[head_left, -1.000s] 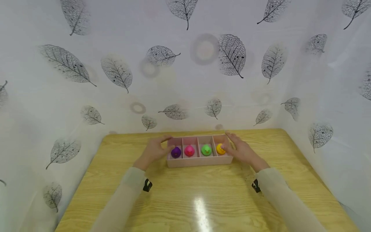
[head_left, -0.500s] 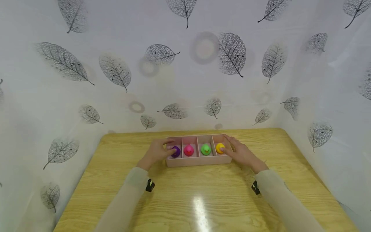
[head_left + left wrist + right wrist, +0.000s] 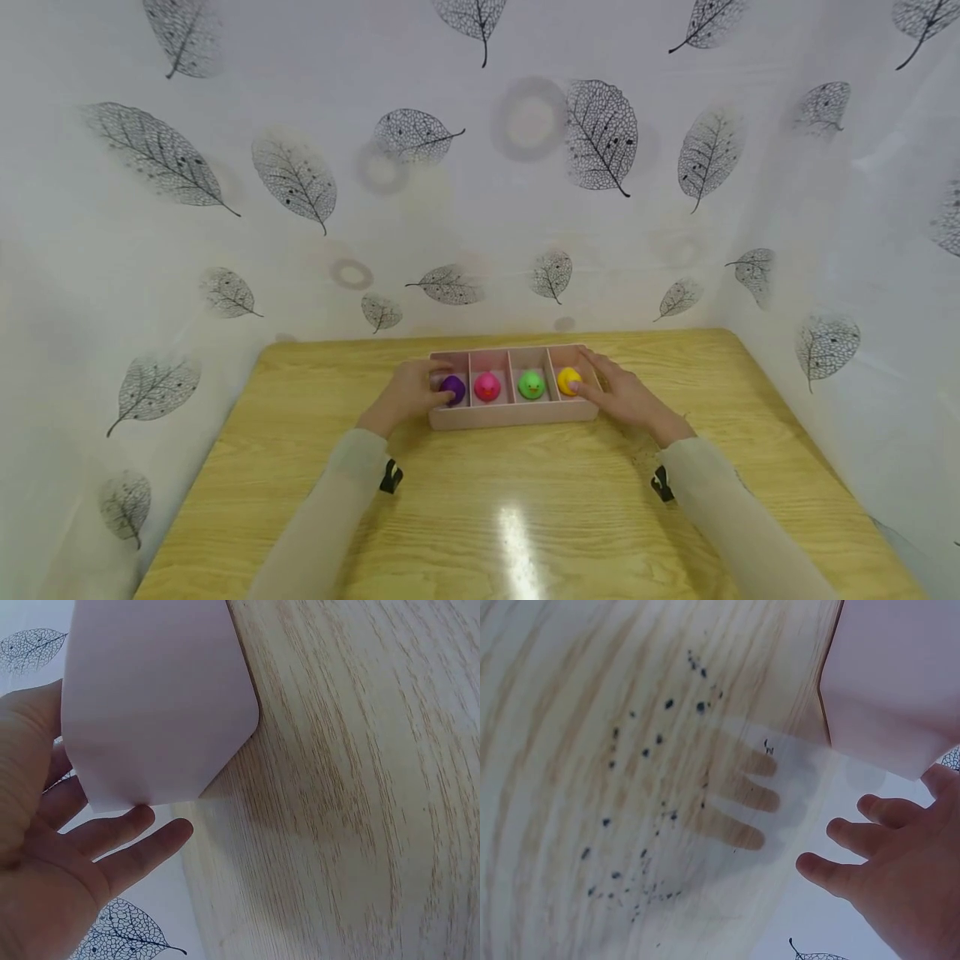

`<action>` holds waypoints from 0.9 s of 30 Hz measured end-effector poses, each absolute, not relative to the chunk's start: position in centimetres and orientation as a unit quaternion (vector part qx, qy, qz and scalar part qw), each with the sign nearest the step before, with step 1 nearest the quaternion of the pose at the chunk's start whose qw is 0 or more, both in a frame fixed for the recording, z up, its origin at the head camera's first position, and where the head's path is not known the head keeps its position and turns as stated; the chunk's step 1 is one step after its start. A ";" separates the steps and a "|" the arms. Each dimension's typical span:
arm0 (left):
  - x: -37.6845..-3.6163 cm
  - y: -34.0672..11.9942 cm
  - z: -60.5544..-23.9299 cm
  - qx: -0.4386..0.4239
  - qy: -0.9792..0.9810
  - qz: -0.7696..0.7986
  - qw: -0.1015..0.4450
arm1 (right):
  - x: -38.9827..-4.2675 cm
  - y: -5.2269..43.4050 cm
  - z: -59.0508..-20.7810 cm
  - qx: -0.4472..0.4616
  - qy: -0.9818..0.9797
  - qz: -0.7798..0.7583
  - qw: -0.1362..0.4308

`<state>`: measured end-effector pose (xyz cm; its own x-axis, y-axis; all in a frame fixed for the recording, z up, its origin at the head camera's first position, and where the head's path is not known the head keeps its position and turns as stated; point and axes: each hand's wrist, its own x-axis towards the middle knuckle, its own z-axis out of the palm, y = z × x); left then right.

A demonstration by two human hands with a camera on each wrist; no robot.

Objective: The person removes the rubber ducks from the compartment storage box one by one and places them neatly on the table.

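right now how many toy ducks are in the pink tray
4, one per compartment of the pink tray: purple duck far left, pink duck, green duck, yellow duck far right. None looks hidden.

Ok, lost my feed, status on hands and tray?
Left hand and right hand grip the pink tray ends. Four ducks inside, one per compartment. Nothing in the way.

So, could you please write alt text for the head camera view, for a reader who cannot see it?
Two hands hold the ends of a pink four-compartment tray on a wooden table: left hand at the purple duck end, right hand at the yellow duck end. Pink and green ducks sit between.
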<state>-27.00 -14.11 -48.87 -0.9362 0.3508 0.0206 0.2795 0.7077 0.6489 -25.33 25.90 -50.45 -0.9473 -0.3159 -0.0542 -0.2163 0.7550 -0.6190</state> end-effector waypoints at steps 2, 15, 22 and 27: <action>-27.1 -14.1 -48.9 0.176 0.923 0.338 0.052 | -25.3 25.9 -50.5 -0.142 0.933 -0.320 0.079; -27.5 -14.0 -49.1 0.191 0.933 0.302 0.050 | -25.6 26.1 -50.8 -0.138 0.936 -0.313 0.086; -27.8 -13.9 -49.1 0.208 0.934 0.285 0.055 | -25.5 25.9 -50.5 -0.142 0.937 -0.308 0.085; -27.9 -13.6 -49.2 0.212 0.936 0.274 0.055 | -25.2 25.8 -50.3 -0.137 0.939 -0.304 0.086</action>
<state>-27.88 -13.58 -49.21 -0.9039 0.4276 0.0132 0.3671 0.7594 0.5371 -25.17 25.78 -50.33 -0.9480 -0.3086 -0.0779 -0.2045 0.7781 -0.5939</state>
